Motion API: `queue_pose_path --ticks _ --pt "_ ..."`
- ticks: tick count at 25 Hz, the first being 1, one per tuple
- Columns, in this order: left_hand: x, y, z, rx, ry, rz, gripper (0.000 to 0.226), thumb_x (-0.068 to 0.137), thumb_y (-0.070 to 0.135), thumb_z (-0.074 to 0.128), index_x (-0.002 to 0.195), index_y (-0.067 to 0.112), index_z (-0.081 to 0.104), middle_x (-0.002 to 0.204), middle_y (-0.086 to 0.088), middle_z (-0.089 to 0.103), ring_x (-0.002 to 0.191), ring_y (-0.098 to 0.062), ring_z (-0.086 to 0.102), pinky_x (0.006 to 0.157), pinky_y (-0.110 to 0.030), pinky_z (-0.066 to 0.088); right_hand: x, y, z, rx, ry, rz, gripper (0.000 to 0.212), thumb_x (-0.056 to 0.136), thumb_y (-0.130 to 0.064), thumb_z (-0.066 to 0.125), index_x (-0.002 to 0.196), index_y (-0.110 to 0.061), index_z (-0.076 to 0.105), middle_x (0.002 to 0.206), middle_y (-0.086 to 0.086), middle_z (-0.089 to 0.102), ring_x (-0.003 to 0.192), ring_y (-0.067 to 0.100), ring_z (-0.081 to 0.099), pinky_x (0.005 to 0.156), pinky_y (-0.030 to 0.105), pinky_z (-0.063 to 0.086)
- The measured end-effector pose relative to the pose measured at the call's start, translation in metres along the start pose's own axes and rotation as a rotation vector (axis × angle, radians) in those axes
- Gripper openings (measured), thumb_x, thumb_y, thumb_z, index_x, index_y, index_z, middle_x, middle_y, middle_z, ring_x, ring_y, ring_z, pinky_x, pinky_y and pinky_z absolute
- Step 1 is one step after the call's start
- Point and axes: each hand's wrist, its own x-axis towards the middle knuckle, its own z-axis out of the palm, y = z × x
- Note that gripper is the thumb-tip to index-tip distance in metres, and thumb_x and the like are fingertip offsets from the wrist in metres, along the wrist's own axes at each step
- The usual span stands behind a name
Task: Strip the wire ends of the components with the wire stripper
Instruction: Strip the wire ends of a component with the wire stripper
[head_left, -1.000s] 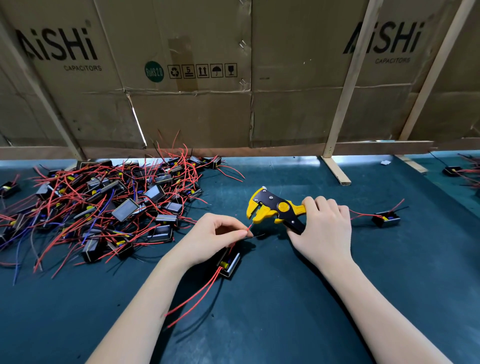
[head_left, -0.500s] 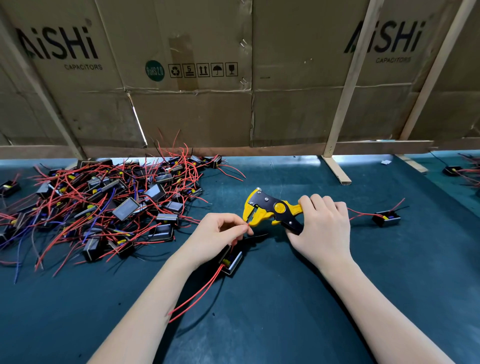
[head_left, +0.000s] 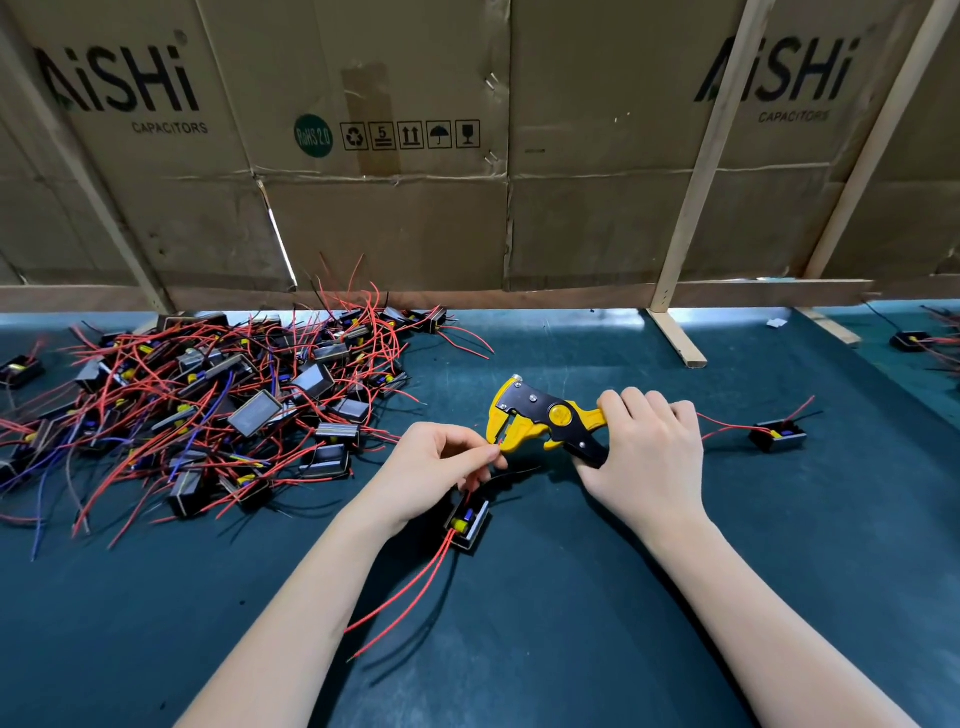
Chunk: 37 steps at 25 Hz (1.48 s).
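My right hand (head_left: 644, 452) grips the handles of a yellow and black wire stripper (head_left: 540, 421), whose jaws point left. My left hand (head_left: 431, 467) pinches a thin wire end and holds it at the stripper's jaws. That wire comes from a small black component (head_left: 470, 522) lying on the mat just below my left hand, with two red wires (head_left: 405, 597) trailing toward me. The wire tip between the jaws is too small to make out.
A large pile of black components with red and blue wires (head_left: 208, 410) covers the left of the dark green mat (head_left: 571, 623). One separate component (head_left: 777, 435) lies right of my right hand. Cardboard panels (head_left: 395, 156) and wooden struts (head_left: 675, 332) wall the back.
My left hand has brought the pinched wire end up to the stripper's jaws, and the stripper has shifted slightly left to meet it.
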Motion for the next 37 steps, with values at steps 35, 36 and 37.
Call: queue_pose_path --ticks 35,36,37 --pt "-0.0023 0.0001 -0.0055 -0.005 -0.023 -0.062 0.021 0.092 0.020 0.067 0.075 0.013 0.078 0.069 -0.004 0.069 0.059 -0.009 0.059 0.058 -0.016 0.047 -0.0002 -0.0018 -0.0015 0.025 -0.037 -0.005 0.046 0.065 -0.046 0.081 0.064 -0.010 0.052 0.056 0.004 0.049 0.052 0.030 0.048 0.060 0.036 0.034" --pt "-0.0026 0.0001 -0.0065 -0.009 -0.040 -0.060 0.021 0.092 0.018 0.067 0.075 0.014 0.078 0.070 -0.005 0.070 0.060 -0.008 0.060 0.058 -0.015 0.047 -0.0002 -0.0019 -0.0015 0.026 -0.037 -0.005 0.046 0.065 -0.047 0.081 0.064 -0.010 0.052 0.056 0.004 0.049 0.052 0.030 0.048 0.060 0.037 0.034" --pt "-0.0026 0.0002 -0.0070 -0.015 -0.054 -0.059 0.020 0.092 0.017 0.066 0.076 0.014 0.078 0.071 -0.006 0.070 0.061 -0.008 0.060 0.058 -0.015 0.047 -0.0004 -0.0020 -0.0017 0.026 -0.036 -0.006 0.046 0.066 -0.047 0.080 0.065 -0.010 0.052 0.056 0.004 0.049 0.052 0.030 0.048 0.060 0.037 0.034"
